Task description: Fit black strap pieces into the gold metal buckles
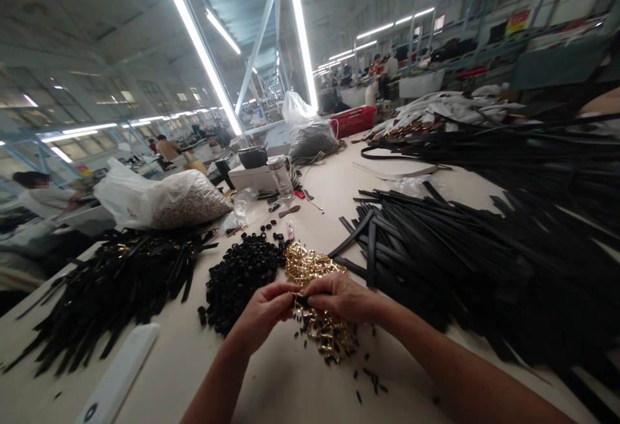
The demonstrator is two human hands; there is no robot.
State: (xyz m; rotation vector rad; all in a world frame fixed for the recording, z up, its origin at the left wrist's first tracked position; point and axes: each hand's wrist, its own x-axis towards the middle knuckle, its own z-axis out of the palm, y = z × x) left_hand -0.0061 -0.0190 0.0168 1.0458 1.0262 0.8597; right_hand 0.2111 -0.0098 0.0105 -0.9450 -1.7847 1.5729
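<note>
1. The left hand (pixel 265 311) and the right hand (pixel 339 296) are brought together at lower centre of the frame, fingertips pinched narrow around a small dark piece (pixel 299 299); what exactly it is cannot be told, since it is mostly hidden by the fingers.
2. Directly beneath and behind the hands, a heap of gold-coloured metal buckles (pixel 314 295) is spread on the table (pixel 290 385). The buckles are judged rigid, smooth and somewhat slippery, light singly but tangling together; each is best taken by its frame edges between thumb and forefinger.
3. Just left of the buckles lies a mound of small black loops (pixel 239 278), matt and rounded. They are judged light, slightly pliant and easily scattered; a few loose ones are seen strewn below the hands at lower centre.
4. To the right, a large pile of black straps (pixel 460 256) is fanned out across the table, flat, long and narrow, with a dull leather-like sheen. They are judged flexible but springy, best lifted near one end.
5. At lower left a second heap of shorter black straps (pixel 116 288) is seen, some with gold fittings.
6. Behind it, at centre left, a white plastic bag (pixel 159 201) is slumped, soft and crinkled.
7. A clear bottle (pixel 281 177) stands upright at upper centre.
8. A flat white object (pixel 119 375) lies at the lower left edge.
</note>
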